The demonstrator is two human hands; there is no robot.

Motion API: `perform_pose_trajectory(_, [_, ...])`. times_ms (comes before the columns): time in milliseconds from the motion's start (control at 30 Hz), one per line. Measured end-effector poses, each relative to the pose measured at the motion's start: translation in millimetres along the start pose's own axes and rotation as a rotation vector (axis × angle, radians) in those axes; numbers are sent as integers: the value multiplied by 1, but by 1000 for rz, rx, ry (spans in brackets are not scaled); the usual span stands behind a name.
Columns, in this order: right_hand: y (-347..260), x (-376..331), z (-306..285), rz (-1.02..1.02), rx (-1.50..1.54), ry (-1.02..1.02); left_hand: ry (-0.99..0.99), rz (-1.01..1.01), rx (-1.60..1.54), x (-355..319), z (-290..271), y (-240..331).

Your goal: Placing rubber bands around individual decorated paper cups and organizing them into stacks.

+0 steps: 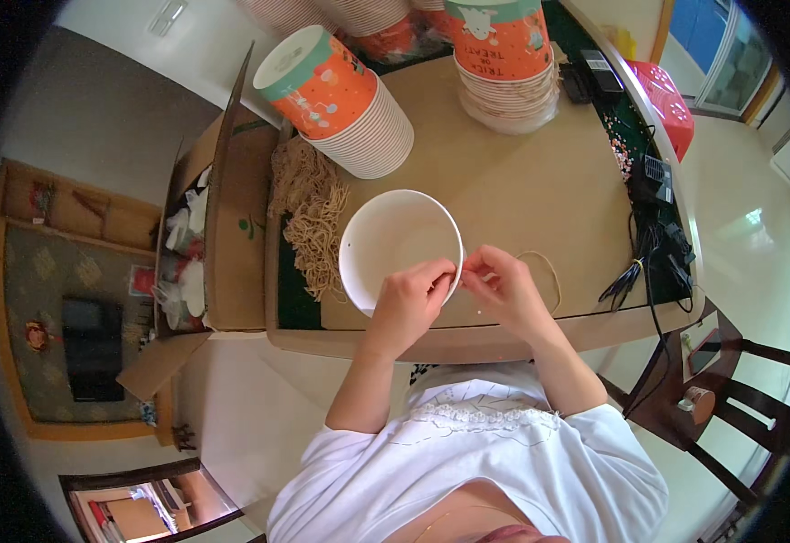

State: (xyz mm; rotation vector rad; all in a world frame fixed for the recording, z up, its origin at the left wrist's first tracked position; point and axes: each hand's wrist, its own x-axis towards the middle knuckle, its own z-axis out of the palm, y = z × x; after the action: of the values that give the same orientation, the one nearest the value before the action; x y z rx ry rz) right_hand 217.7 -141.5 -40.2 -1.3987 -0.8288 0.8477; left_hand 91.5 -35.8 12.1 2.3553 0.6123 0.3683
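A paper bucket (404, 226), white inside, stands with its opening toward me on the table. A small dark hole shows in its left wall. My left hand (413, 299) reaches over the near right rim, its fingers closed at the inside of the wall. On the outside of the same wall, my right hand (504, 281) is pinched close to the rim. A thin beige cord (555, 271) curves out on the right of my right hand; its end at the fingers is hidden.
Beige cords (309, 217) lie in a heap left of the bucket. Stacked orange-and-green buckets (368, 122) and another stack (504, 54) stand behind. An open cardboard box (241, 217) adjoins the table's left side. Black adapters and cables (653, 244) line the right edge.
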Motion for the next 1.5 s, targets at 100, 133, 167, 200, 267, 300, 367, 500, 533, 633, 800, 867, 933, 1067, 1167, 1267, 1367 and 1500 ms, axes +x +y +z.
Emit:
perform_pose_trajectory(100, [2, 1, 0, -69, 7, -16, 90, -94, -123, 0, 8, -6])
perform_pose_trajectory(133, [1, -1, -2, -73, 3, -20, 97, -93, -125, 0, 8, -8])
perform_pose_trajectory(167, [-2, -4, -4, -43, 15, 20, 151, -121, -246, 1, 7, -11])
perform_pose_trajectory(200, [-6, -7, -5, -14, 28, 59, 204, -148, -368, 1, 5, -13])
perform_pose_trajectory(267, [-19, -15, -5, -57, 37, 57, 130, -239, -519, 1, -3, -17])
perform_pose_trajectory(300, [-25, -19, -3, -97, 53, 59, 70, -263, -693, 2, -5, -19])
perform_pose_trajectory(367, [-32, -24, 5, -214, -8, 45, 16, -282, -871, 4, -6, -20])
perform_pose_trajectory(500, [-41, -28, 27, -433, -133, -34, -112, -376, -1258, 5, -7, -18])
perform_pose_trajectory(533, [-38, -29, 31, -478, -190, -77, -175, -385, -1396, 5, -8, -18])
perform_pose_trajectory(633, [-33, -35, 36, -436, -186, -144, -146, -452, -1544, 5, -6, -21])
perform_pose_trajectory(800, [-40, -35, 23, -450, -238, -8, -285, -356, -1681, 2, -11, -33])
perform_pose_trajectory(867, [-51, -26, 13, -446, -245, 173, -87, -408, -1305, -2, -6, -21])
perform_pose_trajectory(933, [-47, -11, 12, -444, -268, 179, -63, -399, -1227, -4, -4, -13])
perform_pose_trajectory(1067, [-28, 5, 17, -466, -374, 164, -31, -307, -1087, -4, 0, -12])
perform_pose_trajectory(1167, [-24, 7, 20, -476, -374, 156, -43, -237, -1021, -5, 0, -15])
perform_pose_trajectory(1267, [-27, 7, 26, -445, -359, 181, -24, -225, -1013, -7, 0, -14])
perform_pose_trajectory(1367, [-26, 11, 25, -477, -399, 191, -30, -170, -1026, -8, -1, -14])
perform_pose_trajectory(1500, [-21, 15, 21, -553, -480, 167, -31, -177, -1045, -9, -2, -14])
